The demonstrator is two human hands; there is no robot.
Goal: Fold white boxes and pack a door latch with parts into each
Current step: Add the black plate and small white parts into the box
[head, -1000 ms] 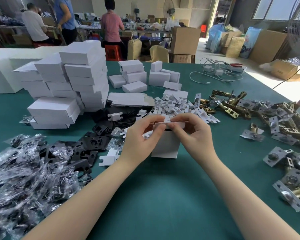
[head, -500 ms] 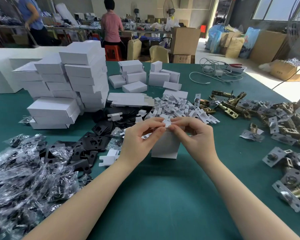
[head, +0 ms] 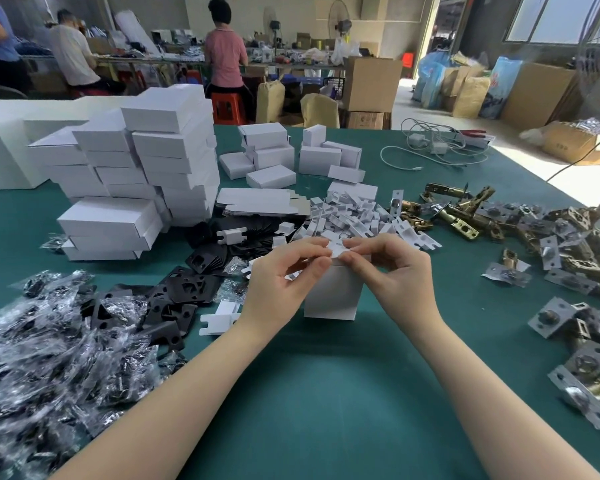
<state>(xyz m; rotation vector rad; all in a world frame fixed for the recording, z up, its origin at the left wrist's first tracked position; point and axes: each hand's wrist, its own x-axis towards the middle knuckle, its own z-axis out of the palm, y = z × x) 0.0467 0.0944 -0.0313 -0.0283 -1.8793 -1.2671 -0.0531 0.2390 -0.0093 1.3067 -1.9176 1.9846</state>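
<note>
A small white box [head: 333, 296] stands upright on the green table [head: 326, 393] in the middle. My left hand [head: 281, 282] and my right hand [head: 395, 271] meet over its top end, fingers curled, pinching the white flaps there. Brass door latches [head: 465, 220] with silver faceplates lie in a heap to the right. Black plates [head: 187, 289] and clear bags of parts [head: 49, 341] are spread at the left. A pile of small white card inserts [head: 354, 216] sits just behind the box.
Stacks of closed white boxes [head: 136, 174] rise at the back left, with flat box blanks [head: 260, 202] beside them and more boxes [head: 291, 157] farther back. White cables [head: 437, 150] lie at the far right. People work at benches behind the table.
Both hands have drawn closer together on the box top and pressed the flaps lower. The box has stayed in place.
</note>
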